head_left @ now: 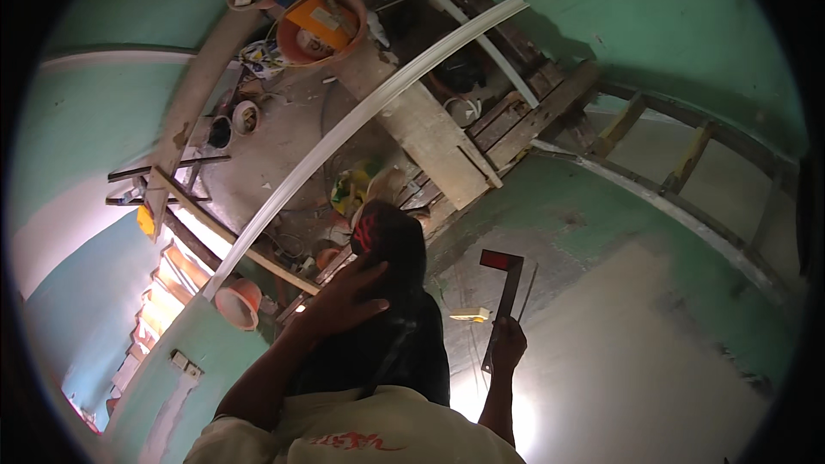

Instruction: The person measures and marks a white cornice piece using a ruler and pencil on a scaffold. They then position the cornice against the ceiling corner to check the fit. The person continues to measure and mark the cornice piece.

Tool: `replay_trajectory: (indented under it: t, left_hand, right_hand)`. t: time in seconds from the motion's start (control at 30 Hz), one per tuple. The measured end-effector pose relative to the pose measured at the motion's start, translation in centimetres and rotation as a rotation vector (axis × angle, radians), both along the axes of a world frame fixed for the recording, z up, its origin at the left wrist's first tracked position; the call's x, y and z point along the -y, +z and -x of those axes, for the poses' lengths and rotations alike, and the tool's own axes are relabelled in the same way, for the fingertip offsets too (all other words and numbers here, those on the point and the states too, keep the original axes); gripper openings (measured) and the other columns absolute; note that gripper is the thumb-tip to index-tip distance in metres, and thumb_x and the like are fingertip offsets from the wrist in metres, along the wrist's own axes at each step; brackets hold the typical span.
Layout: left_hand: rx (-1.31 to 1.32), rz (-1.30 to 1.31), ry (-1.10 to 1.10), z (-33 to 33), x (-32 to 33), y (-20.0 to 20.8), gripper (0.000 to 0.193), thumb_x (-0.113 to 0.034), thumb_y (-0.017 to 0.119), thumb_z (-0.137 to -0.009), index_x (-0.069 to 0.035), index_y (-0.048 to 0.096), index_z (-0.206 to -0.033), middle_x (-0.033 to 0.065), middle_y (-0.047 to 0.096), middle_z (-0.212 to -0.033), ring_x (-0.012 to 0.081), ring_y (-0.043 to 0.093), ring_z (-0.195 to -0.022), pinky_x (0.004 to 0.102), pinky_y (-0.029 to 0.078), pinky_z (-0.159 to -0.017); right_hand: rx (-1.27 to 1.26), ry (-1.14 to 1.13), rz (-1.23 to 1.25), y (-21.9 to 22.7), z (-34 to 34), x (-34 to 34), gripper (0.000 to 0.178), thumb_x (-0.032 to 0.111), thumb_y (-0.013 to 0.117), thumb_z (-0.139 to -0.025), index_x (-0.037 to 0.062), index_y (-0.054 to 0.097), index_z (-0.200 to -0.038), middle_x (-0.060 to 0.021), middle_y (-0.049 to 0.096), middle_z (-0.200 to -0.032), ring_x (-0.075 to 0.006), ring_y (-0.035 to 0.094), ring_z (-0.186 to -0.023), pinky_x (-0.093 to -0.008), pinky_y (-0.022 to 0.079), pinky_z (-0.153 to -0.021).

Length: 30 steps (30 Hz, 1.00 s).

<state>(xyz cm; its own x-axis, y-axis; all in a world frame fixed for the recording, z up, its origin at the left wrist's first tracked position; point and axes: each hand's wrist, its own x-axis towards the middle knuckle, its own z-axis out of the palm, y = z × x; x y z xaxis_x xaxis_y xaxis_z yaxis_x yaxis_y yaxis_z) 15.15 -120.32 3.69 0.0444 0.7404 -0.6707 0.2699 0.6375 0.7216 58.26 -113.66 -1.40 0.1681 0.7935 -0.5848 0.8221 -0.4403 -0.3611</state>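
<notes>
My right hand (pixel 509 344) is closed round the dark arm of an L-shaped square (pixel 507 299), whose short arm ends in a red face. A thin dark line runs beside the square; I cannot tell whether it is a rod or a shadow. My left hand (pixel 351 298) lies with fingers stretched out against dark cloth (pixel 378 348), which carries a red marking near its far end. Close to the square is a small yellow and white object (pixel 470 314) of unclear kind. A long white grooved strip (pixel 361 112) slants across the view beyond my left hand.
An orange tub (pixel 286 49) with a yellow-orange box stands far off beside a plank walkway (pixel 421 146). Wooden framing (pixel 679 163) runs at the right. A pinkish bucket (pixel 238 304) sits at the left, near a wall switch (pixel 186 364). Green walls surround the area.
</notes>
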Motion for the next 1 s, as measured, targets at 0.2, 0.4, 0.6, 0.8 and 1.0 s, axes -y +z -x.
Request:
replay_trajectory:
  t: [0.2, 0.4, 0.6, 0.8, 1.0]
  left_hand:
    - [0.024, 0.100, 0.225, 4.2, -4.7, 0.0, 0.075, -0.031, 0.078, -0.094, -0.008, 0.047, -0.158, 0.0243, 0.035, -0.167, 0.0356, 0.030, -0.158, 0.0452, 0.026, -0.127]
    - [0.026, 0.095, 0.308, 7.3, -14.7, -3.3, 0.077, -0.037, 0.075, -0.097, -0.003, 0.044, -0.158, 0.0277, 0.043, -0.161, 0.0391, 0.039, -0.152, 0.0447, 0.033, -0.124]
    - [0.085, 0.285, 0.282, 10.0, -20.8, -5.0, 0.081, -0.039, 0.076, -0.095, -0.004, 0.042, -0.160, 0.0245, 0.042, -0.162, 0.0378, 0.041, -0.151, 0.0445, 0.035, -0.123]
    - [0.075, 0.347, 0.422, 10.8, -25.7, -7.9, 0.066, -0.030, 0.074, -0.099, -0.006, 0.049, -0.155, 0.0210, 0.055, -0.153, 0.0327, 0.053, -0.142, 0.0415, 0.046, -0.114]
    - [-0.039, 0.253, 0.627, 12.9, -28.4, -19.9, 0.042, -0.021, 0.067, -0.103, -0.003, 0.063, -0.141, 0.0151, 0.068, -0.135, 0.0221, 0.068, -0.119, 0.0358, 0.055, -0.099]
  right_hand:
    - [0.107, 0.168, 0.031, -0.5, 4.0, -12.5, 0.033, 0.034, 0.063, -0.101, 0.0071, 0.077, -0.112, -0.0133, 0.078, -0.095, -0.0300, 0.076, -0.089, -0.0414, 0.058, -0.082]
    - [0.275, 0.385, -0.031, -3.2, 8.7, -26.4, 0.035, 0.033, 0.063, -0.101, 0.0043, 0.077, -0.114, -0.0201, 0.077, -0.108, -0.0391, 0.074, -0.102, -0.0463, 0.056, -0.090]
    - [0.361, 0.397, 0.069, -4.3, 14.4, -40.3, 0.036, 0.034, 0.064, -0.101, 0.0029, 0.077, -0.114, -0.0211, 0.076, -0.110, -0.0416, 0.072, -0.103, -0.0483, 0.054, -0.090]
    - [0.438, 0.511, -0.065, -11.4, 14.5, -51.6, 0.038, 0.035, 0.062, -0.103, 0.0018, 0.074, -0.118, -0.0211, 0.075, -0.110, -0.0420, 0.071, -0.103, -0.0485, 0.054, -0.090]
    - [0.231, 0.652, -0.236, -28.4, 15.3, -64.1, 0.039, 0.036, 0.057, -0.106, 0.0005, 0.072, -0.114, -0.0243, 0.073, -0.104, -0.0444, 0.070, -0.098, -0.0517, 0.053, -0.085]
